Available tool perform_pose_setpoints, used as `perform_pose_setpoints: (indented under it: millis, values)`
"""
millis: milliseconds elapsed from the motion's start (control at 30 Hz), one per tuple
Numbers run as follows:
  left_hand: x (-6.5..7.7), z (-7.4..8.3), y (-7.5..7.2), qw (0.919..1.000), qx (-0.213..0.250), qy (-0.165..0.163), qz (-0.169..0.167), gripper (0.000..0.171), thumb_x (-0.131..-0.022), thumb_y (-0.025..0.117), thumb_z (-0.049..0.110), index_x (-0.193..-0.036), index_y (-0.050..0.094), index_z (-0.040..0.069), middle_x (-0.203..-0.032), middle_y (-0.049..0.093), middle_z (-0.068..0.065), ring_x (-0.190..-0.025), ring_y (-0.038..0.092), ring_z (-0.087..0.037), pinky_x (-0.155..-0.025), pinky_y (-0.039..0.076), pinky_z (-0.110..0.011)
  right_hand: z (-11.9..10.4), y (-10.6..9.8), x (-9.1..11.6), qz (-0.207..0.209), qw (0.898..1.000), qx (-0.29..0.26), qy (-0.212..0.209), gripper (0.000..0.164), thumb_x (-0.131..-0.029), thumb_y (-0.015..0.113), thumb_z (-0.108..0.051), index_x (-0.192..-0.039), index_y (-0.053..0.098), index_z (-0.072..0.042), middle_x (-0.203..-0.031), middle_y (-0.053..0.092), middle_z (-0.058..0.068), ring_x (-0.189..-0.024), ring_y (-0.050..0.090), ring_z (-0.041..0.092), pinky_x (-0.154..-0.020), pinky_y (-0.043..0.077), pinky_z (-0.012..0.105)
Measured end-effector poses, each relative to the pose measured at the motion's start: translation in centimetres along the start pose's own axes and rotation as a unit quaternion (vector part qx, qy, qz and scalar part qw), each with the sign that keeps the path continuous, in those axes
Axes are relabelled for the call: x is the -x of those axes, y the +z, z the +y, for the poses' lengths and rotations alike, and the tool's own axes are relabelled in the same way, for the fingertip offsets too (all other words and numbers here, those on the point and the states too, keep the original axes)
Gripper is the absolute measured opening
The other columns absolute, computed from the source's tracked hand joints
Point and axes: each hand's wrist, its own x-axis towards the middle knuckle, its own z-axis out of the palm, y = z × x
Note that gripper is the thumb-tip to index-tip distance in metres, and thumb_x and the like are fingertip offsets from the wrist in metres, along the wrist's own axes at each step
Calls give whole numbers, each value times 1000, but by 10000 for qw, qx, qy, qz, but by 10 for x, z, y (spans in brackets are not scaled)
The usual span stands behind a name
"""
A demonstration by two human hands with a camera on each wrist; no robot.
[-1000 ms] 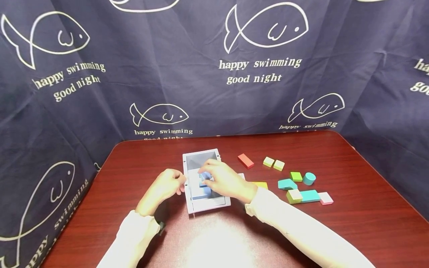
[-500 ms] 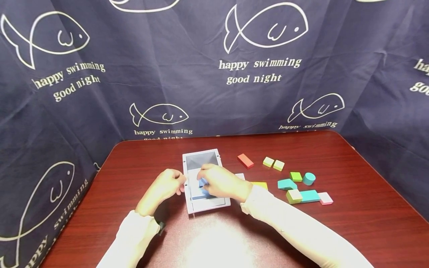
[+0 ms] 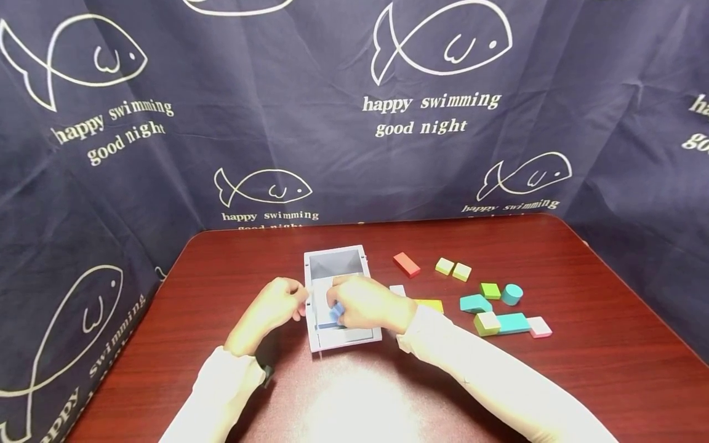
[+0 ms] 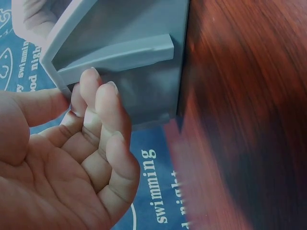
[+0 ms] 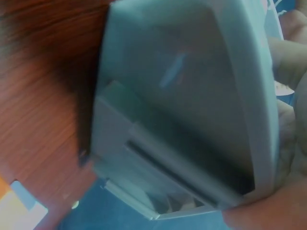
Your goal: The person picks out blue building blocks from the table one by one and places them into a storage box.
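A light grey box (image 3: 334,251) with an open top stands on the table. At its left rim is my left hand (image 3: 274,306), pinching the edge between thumb and fingers; the left wrist view shows the other fingers (image 4: 117,158) loosely bent beside the outer wall. My right hand (image 3: 370,301) reaches into the box from the right side and pinches a small blue block (image 3: 336,312) between its fingertips. The block looks tilted, low in the box near its front end. In the right wrist view the box wall (image 5: 182,76) hides the block and fingertips.
Right of the box lie a red block (image 3: 407,264), yellow-green blocks (image 3: 444,266), a green block (image 3: 490,291), a teal cylinder (image 3: 511,294), other teal blocks (image 3: 512,323), a pink-edged block (image 3: 539,327) and a yellow block (image 3: 429,305) partly behind the right wrist. A patterned dark curtain (image 3: 343,135) hangs behind the table.
My right hand has moved slightly down and toward the front of the box, its fingers closing round the blue block, which has shifted forward and tilted. The left hand stays at the rim.
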Motion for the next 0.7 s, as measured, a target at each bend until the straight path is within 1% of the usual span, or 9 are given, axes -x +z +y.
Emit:
perform_pose_setpoints:
  millis: [133,367,500,700]
  values:
    - [-1,0,1,10000,-69,-6,-9,27,-88,51,9,-65,64,4,-53,61,-8,-50,60,-26,-49,44,-28,-1,0,1,-156,9997,160,-69,14,-65,72,-10,-78,70,-15,-74,58,-5,-66,50,9,-59,48,27]
    - [-1,1,1,10000,-96,-5,-3,27,-88,52,11,-65,64,4,-53,61,-8,-47,58,-20,-49,42,-28,-3,0,0,-401,9981,455,-80,15,-68,71,-12,-82,73,-16,-75,61,-5,-66,52,10,-64,50,30]
    - [-1,1,1,9999,-99,-20,-6,27,-88,52,11,-65,64,4,-53,61,-8,-47,58,-21,-49,42,-28,-4,0,0,-470,9973,564,-89,11,-69,71,-13,-80,72,-16,-73,60,-5,-65,51,11,-64,50,31]
    - [-1,1,0,9999,-102,-15,-26,28,-89,52,11,-65,64,4,-54,62,-9,-49,60,-24,-47,40,-28,-4,1,-1,-484,9972,568,-46,8,-70,70,-14,-78,71,-16,-71,59,-5,-64,51,11,-63,50,31]
